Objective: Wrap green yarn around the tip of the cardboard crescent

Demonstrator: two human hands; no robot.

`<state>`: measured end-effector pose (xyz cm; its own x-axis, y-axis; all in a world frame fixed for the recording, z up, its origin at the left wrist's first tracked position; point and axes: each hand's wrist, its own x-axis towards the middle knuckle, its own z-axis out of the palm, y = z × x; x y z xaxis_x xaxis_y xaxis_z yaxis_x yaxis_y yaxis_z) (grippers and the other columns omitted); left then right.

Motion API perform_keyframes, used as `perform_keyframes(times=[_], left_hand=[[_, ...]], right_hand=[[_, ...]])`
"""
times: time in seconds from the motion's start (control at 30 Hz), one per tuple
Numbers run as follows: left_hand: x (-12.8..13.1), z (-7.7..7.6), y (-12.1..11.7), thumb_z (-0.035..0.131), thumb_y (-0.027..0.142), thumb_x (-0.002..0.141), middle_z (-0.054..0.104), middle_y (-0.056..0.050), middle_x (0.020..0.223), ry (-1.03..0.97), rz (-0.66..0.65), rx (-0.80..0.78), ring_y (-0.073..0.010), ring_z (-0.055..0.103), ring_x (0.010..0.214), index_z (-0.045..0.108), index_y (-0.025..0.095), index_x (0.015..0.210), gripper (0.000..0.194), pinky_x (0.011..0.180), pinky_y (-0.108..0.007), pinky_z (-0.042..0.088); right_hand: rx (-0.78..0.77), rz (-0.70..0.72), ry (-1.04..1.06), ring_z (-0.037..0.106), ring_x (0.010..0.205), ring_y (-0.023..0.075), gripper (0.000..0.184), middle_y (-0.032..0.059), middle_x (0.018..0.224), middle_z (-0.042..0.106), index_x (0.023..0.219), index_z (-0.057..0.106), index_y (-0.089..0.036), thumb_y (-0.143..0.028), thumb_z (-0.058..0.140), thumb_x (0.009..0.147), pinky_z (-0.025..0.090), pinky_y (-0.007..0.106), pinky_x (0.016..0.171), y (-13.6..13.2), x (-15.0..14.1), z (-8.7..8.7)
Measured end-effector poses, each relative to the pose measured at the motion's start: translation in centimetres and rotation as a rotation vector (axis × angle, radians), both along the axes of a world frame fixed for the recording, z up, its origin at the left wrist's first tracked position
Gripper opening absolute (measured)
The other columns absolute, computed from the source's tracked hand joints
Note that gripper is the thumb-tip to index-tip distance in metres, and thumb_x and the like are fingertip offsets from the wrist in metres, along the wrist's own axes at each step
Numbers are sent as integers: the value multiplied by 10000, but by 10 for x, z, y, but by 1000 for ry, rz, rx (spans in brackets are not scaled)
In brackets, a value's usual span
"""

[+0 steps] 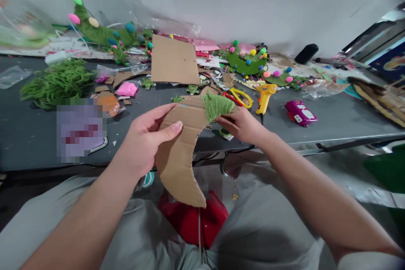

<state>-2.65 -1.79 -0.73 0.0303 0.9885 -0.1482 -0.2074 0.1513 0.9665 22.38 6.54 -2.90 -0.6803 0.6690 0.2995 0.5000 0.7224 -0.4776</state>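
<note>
Above the grey trousers, a cardboard crescent hung at the desk's near edge, its lower tip bare. The left hand pinched it, thumb on the face, fingers behind; squeezing too hard there could have creased the board. The right hand had its fingers drawn together at the green yarn wrap on the upper end, though whether they gripped a strand I couldn't tell; slack might have let the turns slide off the taper. Beyond, on the desk, stood a yellow glue gun, which a careless right wrist could have knocked over
</note>
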Motion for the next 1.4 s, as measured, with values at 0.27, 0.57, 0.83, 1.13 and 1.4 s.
perform_keyframes(times=[0.27,0.57,0.83,1.13,1.4], left_hand=[[4,-9,4,827,349,742,741,-95,1177,-21,102,-12,-263,714,1007,685,210,1228,525,821,-332,596],[4,-11,5,799,315,762,716,-93,1230,103,133,83,-269,671,1106,685,194,1224,491,955,-378,551],[2,-14,7,799,280,748,740,-85,1149,71,141,85,-252,691,1021,699,183,1192,465,865,-349,570],[0,-10,7,814,310,719,758,-69,1091,46,134,11,-265,706,992,731,230,1149,445,831,-364,593],[2,-16,10,802,299,757,744,-84,1150,89,114,62,-253,702,1021,699,201,1199,465,873,-359,586]], right_hand=[[-46,41,-69,665,824,169,306,86,940,738,1048,685,-160,-314,421,1036,466,267,743,-30,-22,2],[81,-51,-80,694,871,183,268,66,1005,753,1083,677,-169,-291,446,1026,482,271,759,-46,-17,9],[77,-59,-77,688,867,176,239,56,980,746,1044,675,-181,-279,459,1017,463,258,752,-45,-16,10],[73,-45,-107,648,795,161,242,58,904,723,1012,673,-179,-275,450,1016,433,254,723,-47,-16,11],[71,-19,-119,629,768,150,255,51,874,714,1011,669,-175,-277,435,1024,409,253,704,-49,-18,11]])
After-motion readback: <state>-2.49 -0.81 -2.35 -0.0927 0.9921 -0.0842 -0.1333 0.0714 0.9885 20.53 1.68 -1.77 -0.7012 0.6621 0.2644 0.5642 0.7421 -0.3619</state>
